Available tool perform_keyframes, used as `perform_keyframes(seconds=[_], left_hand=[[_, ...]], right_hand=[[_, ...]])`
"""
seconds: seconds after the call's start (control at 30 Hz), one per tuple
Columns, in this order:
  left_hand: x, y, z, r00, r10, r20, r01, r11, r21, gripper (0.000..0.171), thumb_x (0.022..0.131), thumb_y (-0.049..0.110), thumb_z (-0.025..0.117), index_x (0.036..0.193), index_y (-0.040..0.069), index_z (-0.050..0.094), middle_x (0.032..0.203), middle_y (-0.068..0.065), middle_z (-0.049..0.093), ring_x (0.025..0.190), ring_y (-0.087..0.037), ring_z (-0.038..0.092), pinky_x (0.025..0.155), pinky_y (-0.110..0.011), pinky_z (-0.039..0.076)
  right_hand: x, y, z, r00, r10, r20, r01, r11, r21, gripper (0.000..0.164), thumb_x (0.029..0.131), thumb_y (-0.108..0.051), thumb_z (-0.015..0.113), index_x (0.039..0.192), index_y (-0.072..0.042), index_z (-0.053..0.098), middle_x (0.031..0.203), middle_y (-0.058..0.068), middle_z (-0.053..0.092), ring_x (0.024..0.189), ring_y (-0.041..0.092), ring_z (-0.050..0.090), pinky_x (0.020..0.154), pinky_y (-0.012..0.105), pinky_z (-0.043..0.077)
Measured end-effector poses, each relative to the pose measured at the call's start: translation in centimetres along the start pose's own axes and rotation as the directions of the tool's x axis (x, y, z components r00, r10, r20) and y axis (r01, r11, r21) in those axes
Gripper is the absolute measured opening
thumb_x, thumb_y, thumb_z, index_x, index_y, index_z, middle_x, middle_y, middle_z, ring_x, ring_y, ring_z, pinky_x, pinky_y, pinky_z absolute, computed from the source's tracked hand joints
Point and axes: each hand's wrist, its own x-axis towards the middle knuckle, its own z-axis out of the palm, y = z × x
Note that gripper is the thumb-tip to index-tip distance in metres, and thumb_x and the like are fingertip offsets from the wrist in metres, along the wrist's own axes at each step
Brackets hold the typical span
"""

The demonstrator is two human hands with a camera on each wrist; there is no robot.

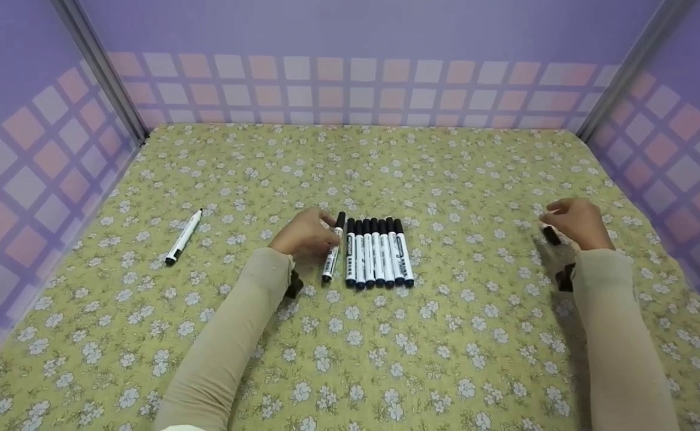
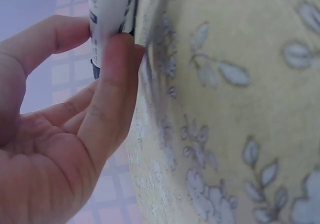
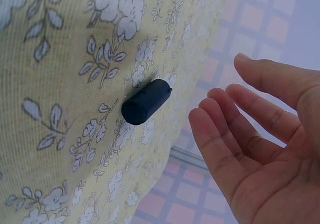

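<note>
My left hand (image 1: 309, 232) pinches a white marker (image 1: 330, 258) with a black cap between thumb and fingers, just left of a row of markers. In the left wrist view that marker (image 2: 107, 17) stands between the thumb and fingertips, close by the cloth. Several capped white markers (image 1: 379, 257) lie side by side in the row, black caps pointing away from me. Over at the right, my right hand (image 1: 580, 222) hovers with loosely bent fingers and nothing between them. Beside its fingertips a loose black marker cap (image 3: 146, 102) lies on the cloth.
An uncapped white marker (image 1: 185, 236) lies by itself at the left, its tip pointing away. Yellow flowered cloth (image 1: 350, 359) covers the table. Purple walls with a checked band (image 1: 361, 90) enclose the back and both sides.
</note>
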Motion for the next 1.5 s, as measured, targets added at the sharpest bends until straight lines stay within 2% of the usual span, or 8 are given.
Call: perform_keyframes(seconds=[0.2,0.47,0.77,0.97,1.07,1.3,1.37,1.5], left_hand=[[-0.3,0.0,-0.3,1.000,0.025,-0.009,-0.026,0.998,-0.058,0.057,0.078,0.010,0.066,0.133,0.008,0.054,0.095,-0.009,0.062,0.071,-0.017,0.054,0.069,-0.033,0.049],[-0.5,0.0,-0.8,0.997,0.080,-0.021,-0.081,0.989,-0.122,0.048,0.087,0.016,0.067,0.133,0.009,0.055,0.110,-0.011,0.063,0.083,-0.017,0.061,0.078,-0.038,0.053],[-1.0,0.0,-1.1,0.989,0.136,-0.055,-0.143,0.976,-0.164,0.044,0.090,0.016,0.062,0.134,0.012,0.056,0.102,-0.012,0.065,0.071,-0.019,0.051,0.069,-0.037,0.045],[-1.3,0.0,-1.4,0.980,0.179,-0.083,-0.191,0.968,-0.164,0.040,0.093,0.019,0.060,0.133,0.014,0.057,0.119,-0.011,0.061,0.090,-0.021,0.054,0.074,-0.035,0.044],[-1.4,0.1,-1.5,0.976,0.193,-0.095,-0.207,0.965,-0.160,0.040,0.094,0.019,0.059,0.133,0.015,0.056,0.125,-0.011,0.058,0.098,-0.021,0.055,0.078,-0.035,0.045],[-1.2,0.5,-1.9,0.966,0.232,-0.114,-0.248,0.957,-0.153,0.037,0.097,0.017,0.055,0.134,0.014,0.056,0.116,-0.020,0.060,0.092,-0.037,0.061,0.083,-0.044,0.054],[-1.2,0.6,-2.0,0.960,0.250,-0.123,-0.266,0.953,-0.143,0.037,0.097,0.017,0.055,0.134,0.013,0.056,0.115,-0.017,0.059,0.098,-0.039,0.061,0.087,-0.046,0.054],[-1.3,0.7,-2.2,0.945,0.292,-0.145,-0.308,0.946,-0.102,0.036,0.098,0.020,0.055,0.134,0.016,0.057,0.112,-0.012,0.060,0.097,-0.038,0.060,0.085,-0.050,0.052]], right_hand=[[0.0,-0.2,0.1,1.000,-0.009,-0.007,0.009,1.000,-0.001,0.059,0.097,-0.035,0.054,0.137,0.008,0.046,0.131,0.036,0.048,0.110,0.048,0.055,0.090,0.059,0.045],[0.2,-1.1,0.2,1.000,-0.019,0.005,0.019,1.000,-0.004,0.061,0.097,-0.038,0.054,0.137,0.007,0.046,0.133,0.036,0.047,0.114,0.048,0.051,0.094,0.061,0.042],[-0.1,-2.4,0.2,0.999,-0.035,0.005,0.035,0.999,0.014,0.061,0.097,-0.039,0.054,0.138,0.005,0.046,0.135,0.034,0.045,0.116,0.047,0.050,0.095,0.061,0.040],[-0.3,-3.3,0.3,0.998,-0.057,0.006,0.057,0.998,0.014,0.059,0.096,-0.039,0.055,0.138,0.002,0.047,0.135,0.033,0.047,0.115,0.046,0.051,0.094,0.060,0.042],[-0.3,-3.9,0.5,0.997,-0.079,-0.004,0.079,0.997,0.016,0.058,0.096,-0.038,0.056,0.137,0.002,0.048,0.133,0.032,0.049,0.114,0.045,0.052,0.093,0.058,0.043],[-0.2,-5.4,1.2,0.983,-0.180,-0.028,0.180,0.984,-0.014,0.052,0.097,-0.034,0.057,0.135,0.000,0.052,0.122,0.028,0.059,0.108,0.040,0.058,0.091,0.055,0.046],[-0.2,-5.9,1.5,0.977,-0.212,-0.032,0.211,0.977,-0.021,0.049,0.097,-0.032,0.058,0.134,-0.001,0.054,0.120,0.026,0.061,0.107,0.039,0.060,0.090,0.054,0.047],[-0.1,-7.0,2.0,0.963,-0.266,-0.040,0.265,0.964,-0.034,0.047,0.096,-0.031,0.059,0.133,-0.002,0.055,0.119,0.024,0.063,0.107,0.037,0.061,0.089,0.053,0.048]])
